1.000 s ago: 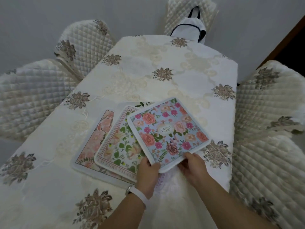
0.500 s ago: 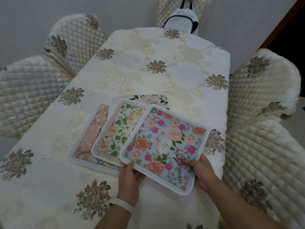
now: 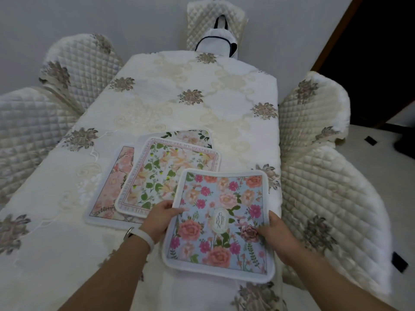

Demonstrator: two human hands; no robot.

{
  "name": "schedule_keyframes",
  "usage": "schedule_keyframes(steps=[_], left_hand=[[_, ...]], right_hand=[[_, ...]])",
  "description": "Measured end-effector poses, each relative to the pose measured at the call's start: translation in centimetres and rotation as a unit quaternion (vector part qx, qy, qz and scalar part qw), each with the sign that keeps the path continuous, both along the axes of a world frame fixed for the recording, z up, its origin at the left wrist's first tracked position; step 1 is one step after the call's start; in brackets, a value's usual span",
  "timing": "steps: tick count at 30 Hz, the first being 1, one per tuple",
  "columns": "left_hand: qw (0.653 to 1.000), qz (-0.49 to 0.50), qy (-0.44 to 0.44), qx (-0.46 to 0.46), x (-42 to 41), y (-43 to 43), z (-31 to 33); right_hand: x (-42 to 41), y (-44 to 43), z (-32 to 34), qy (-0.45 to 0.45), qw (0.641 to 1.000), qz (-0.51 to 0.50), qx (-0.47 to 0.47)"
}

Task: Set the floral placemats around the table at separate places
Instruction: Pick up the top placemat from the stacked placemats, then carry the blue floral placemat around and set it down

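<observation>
A blue floral placemat (image 3: 221, 218) with pink and peach roses sits near the table's front right edge, held at both sides. My left hand (image 3: 161, 217) pinches its left edge, thumb on top. My right hand (image 3: 272, 232) grips its right edge, thumb on the print. Behind it lie overlapping mats: a white one with green leaves and a pink border (image 3: 166, 173), a pink floral one (image 3: 110, 191) under it at the left, and a corner of another white floral mat (image 3: 190, 135) behind.
The table wears a cream embroidered cloth (image 3: 184, 97). Quilted chairs stand around it: two at the left (image 3: 27, 122), two at the right (image 3: 314, 113), one at the far end (image 3: 215, 12) bearing a white bag (image 3: 216, 41). A dark doorway is at the upper right.
Both hands turned the blue placemat and drew it off the stack toward the near right edge of the table. The other mats stayed where they were.
</observation>
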State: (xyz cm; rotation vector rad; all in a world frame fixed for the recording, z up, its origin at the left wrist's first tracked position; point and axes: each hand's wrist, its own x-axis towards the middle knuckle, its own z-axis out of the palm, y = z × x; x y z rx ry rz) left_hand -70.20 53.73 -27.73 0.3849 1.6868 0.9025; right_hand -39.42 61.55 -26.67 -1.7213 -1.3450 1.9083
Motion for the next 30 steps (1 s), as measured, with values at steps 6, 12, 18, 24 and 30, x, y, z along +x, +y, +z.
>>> schedule_keyframes(steps=[6,12,18,24,30], left_hand=[[0.998,0.031,-0.021,0.05,2.9,-1.1,0.9],[0.99,0.055,-0.011,0.126,6.4,-2.3,4.0],[0.98,0.052,0.031,0.192,11.5,-3.1,8.1],[0.971,0.05,0.036,0.23,21.0,-2.3,12.3],[0.965,0.043,0.007,0.259,34.1,0.7,15.1]], right_hand=[[2.2,-2.2,2.6,-0.016,0.998,-0.045,0.035],[5.6,-2.3,5.3,-0.034,0.994,-0.056,0.087],[10.1,-1.8,9.8,0.007,0.989,-0.046,0.139],[19.6,-1.0,13.4,0.014,0.979,-0.068,0.192],[33.0,-0.1,14.9,0.026,0.968,-0.115,0.221]])
